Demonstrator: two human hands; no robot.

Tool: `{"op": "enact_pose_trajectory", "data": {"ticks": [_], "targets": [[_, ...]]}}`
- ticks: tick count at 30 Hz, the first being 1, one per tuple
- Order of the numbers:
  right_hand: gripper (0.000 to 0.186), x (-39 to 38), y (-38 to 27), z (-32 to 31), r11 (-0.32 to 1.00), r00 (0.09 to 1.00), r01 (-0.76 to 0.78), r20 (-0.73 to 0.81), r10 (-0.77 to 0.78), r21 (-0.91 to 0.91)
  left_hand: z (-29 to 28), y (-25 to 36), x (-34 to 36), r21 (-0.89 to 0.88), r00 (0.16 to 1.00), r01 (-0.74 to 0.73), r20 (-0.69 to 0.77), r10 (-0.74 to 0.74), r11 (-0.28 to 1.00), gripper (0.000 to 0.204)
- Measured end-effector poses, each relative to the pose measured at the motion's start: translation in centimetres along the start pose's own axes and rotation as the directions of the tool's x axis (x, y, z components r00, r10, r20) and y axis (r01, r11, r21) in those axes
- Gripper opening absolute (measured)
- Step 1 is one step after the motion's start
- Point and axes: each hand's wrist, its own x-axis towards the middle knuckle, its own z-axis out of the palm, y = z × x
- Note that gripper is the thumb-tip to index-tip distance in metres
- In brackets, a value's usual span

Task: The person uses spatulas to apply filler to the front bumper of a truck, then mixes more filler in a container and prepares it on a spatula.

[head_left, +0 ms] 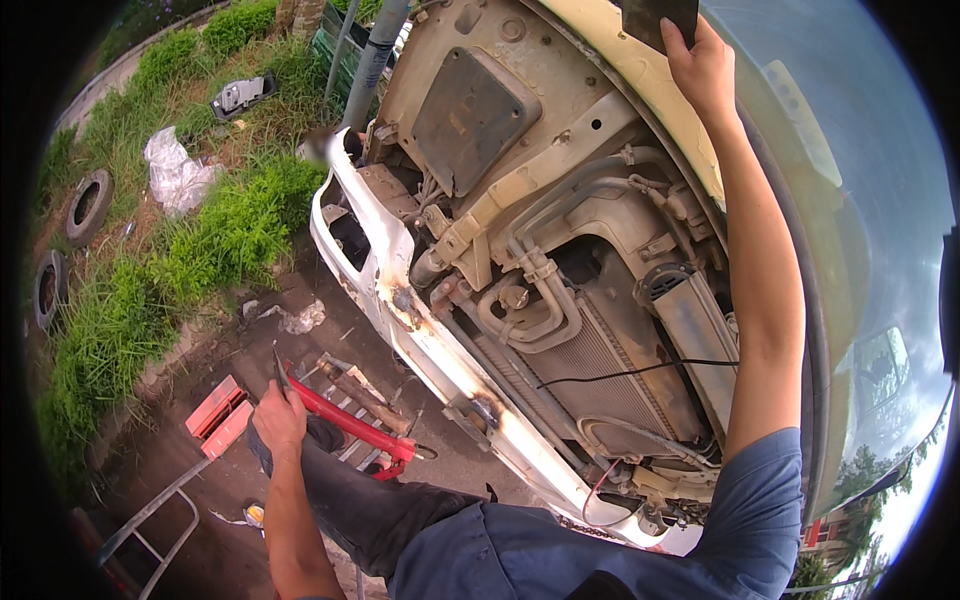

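Observation:
My right hand point(700, 65) is raised high and grips the dark edge of the lifted hood point(655, 20), above the open engine bay of a pale car. My left hand point(278, 420) hangs low by my leg, closed around a slim dark tool point(281, 367) that points upward. Below and between my arms lie the radiator point(600, 370), curved grey pipes point(530, 300) and a rusty white front crossbeam point(420, 335). A black square cover point(470, 115) sits at the back of the bay. A red bar point(350, 425) lies on the ground just beside my left hand.
Two old tyres point(88, 205) point(48, 290) lie in the grass at left, near a crumpled white bag point(175, 170). Reddish blocks point(225, 410), a grey metal frame point(150, 520) and wooden slats point(360, 395) rest on the dirt. A grey pole point(375, 55) stands behind the car.

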Motion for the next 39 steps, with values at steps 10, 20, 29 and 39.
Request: {"op": "enact_pose_trajectory", "data": {"ticks": [10, 20, 29, 39], "targets": [[0.029, -0.2, -0.4, -0.6, 0.999, 1.0, 0.022, -0.016, -0.022, -0.041, -0.1, 0.2, -0.1, -0.011, 1.0, -0.002, -0.001, 0.002, 1.0, 0.019], [0.018, -10.4, -6.6, -3.0, 0.963, 0.97, -0.005, -0.233, 0.071, 0.271, -0.2, -0.6, 0.1, -0.002, 0.998, -0.015, -0.055, 0.015, 1.0, 0.021], [0.02, -48.1, -16.9, 1.4, 0.842, 0.646, -0.496, 0.738, 0.194, 0.213, -0.5, -0.1, 0.6, 0.061, 0.993, -0.051, -0.107, 0.057, 0.997, 0.021], [0.034, -58.7, -23.8, -1.6, 0.636, 0.29, -0.772, 0.888, 0.358, -0.004, -0.1, -2.6, 0.7, 0.111, 0.99, -0.015, -0.138, 0.031, 0.994, 0.03]]}}
